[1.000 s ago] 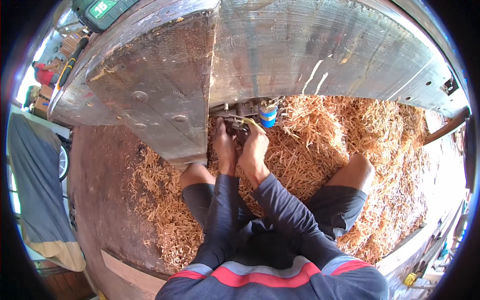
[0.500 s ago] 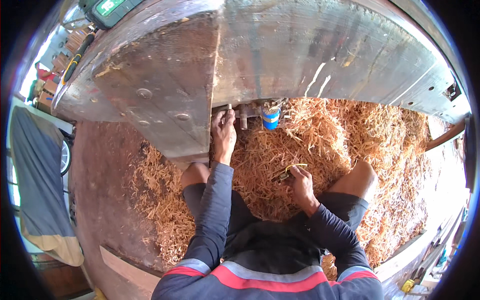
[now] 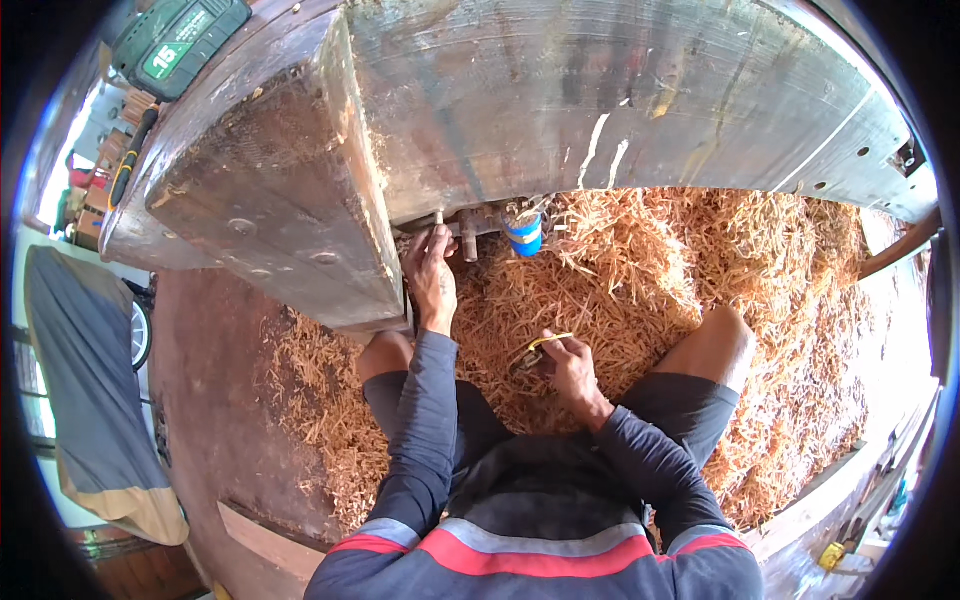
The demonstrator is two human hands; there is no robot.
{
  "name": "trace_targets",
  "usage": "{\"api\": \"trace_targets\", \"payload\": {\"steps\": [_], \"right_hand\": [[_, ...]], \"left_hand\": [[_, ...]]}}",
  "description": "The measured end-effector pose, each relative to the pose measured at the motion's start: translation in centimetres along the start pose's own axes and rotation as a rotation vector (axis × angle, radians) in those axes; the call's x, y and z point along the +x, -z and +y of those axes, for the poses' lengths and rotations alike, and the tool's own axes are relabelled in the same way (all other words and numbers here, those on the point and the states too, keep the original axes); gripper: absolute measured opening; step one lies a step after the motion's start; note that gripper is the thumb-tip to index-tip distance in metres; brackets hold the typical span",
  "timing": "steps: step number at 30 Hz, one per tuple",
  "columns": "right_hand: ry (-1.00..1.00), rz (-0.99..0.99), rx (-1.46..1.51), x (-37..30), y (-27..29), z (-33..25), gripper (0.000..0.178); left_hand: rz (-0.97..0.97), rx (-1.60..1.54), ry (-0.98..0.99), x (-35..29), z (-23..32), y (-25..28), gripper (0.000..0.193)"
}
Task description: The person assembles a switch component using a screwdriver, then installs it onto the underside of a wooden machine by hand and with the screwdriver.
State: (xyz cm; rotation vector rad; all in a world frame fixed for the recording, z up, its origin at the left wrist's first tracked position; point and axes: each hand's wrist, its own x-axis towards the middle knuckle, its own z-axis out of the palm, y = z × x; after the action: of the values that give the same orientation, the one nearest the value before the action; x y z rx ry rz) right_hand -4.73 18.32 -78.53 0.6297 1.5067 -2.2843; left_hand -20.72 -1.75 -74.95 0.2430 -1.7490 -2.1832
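Note:
My left hand reaches up to the lower edge of a large worn bench, beside its thick block-like corner. Its fingers are pinched around the foot of a short pale stick, which points up against the bench edge. Lower down, over the wood shavings, my right hand is closed on a small dark tool with a thin yellow strip; its exact kind is unclear. Right of my left fingers a short rusty rod hangs down, and next to it is a blue cup with small bits at its top.
Curly wood shavings lie heaped between and around my knees. On the bench's left side rest a dark green case and a yellow-and-black hand tool. A grey-and-tan cloth drapes at the left. A plank lies behind.
The view has shifted, bringing more of the green case into sight. My right hand has moved left with the small tool. My left hand stays by the bench edge with the pale stick.

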Motion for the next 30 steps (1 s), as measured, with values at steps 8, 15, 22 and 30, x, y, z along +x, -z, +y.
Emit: {"api": "trace_targets", "payload": {"steps": [8,15,22,30], "right_hand": [[0.159,0.052,0.052,-0.1,1.9,-3.5,0.031],[0.237,0.099,0.092,0.9,0.6,-1.7,0.031],[0.245,0.078,0.078,0.3,1.1,-1.7,0.032],[0.305,0.102,0.146,0.4,1.7,-2.8,0.027]], "left_hand": [[-0.077,0.477,-0.046,0.1,0.8,-1.1,0.052],[-0.014,1.033,-0.234,1.9,1.2,-1.3,0.043],[0.012,0.898,-0.174,1.7,-0.1,-1.0,0.068],[-0.097,0.087,0.012,2.2,-2.3,0.3,0.034]]}}
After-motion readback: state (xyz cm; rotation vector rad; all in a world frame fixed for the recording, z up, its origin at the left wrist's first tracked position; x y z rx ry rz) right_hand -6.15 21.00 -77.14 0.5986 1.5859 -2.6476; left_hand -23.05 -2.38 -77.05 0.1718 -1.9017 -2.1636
